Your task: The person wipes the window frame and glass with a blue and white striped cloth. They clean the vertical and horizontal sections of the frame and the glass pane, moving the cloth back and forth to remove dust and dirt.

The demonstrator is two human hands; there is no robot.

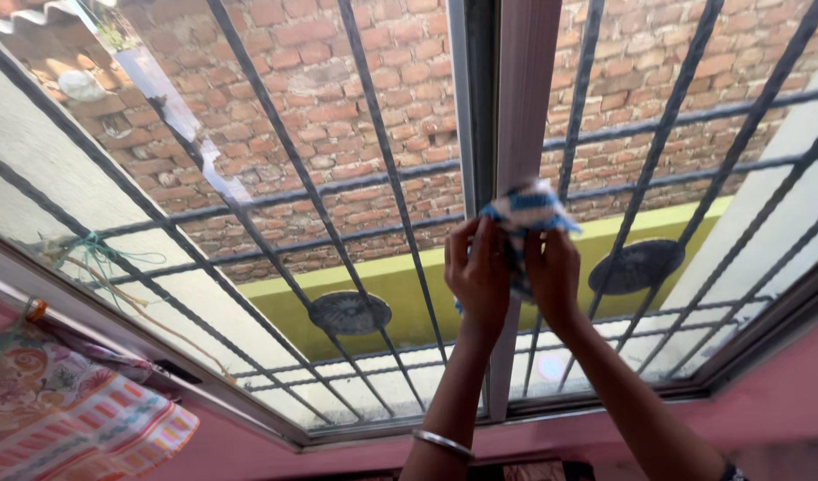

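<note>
Blue-and-white cloth (526,212) sits bunched against the pale upright window frame (521,107), where the two glass panes meet, with both raised hands closed on it. Left hand (478,276), a metal bangle (443,443) on its wrist, has its fingers curled together and pinching the cloth's lower left edge; right hand (552,274) has its fingers folded tight on the right side, so the fabric is clamped between the two and pressed to the frame. As a judgement, wiping this post well calls for keeping the cloth flat against the surface, with firm, even pressure along the length of the upright, and keeping the knuckles off the glass. Behind the panes run dark curved iron bars (302,178) with round medallions (349,313), then a red brick wall (337,80) and a yellow-green ledge (400,276). A patterned curtain (61,410) hangs bunched at the lower left against the pink wall (774,392). No container shows anywhere in view.
</note>
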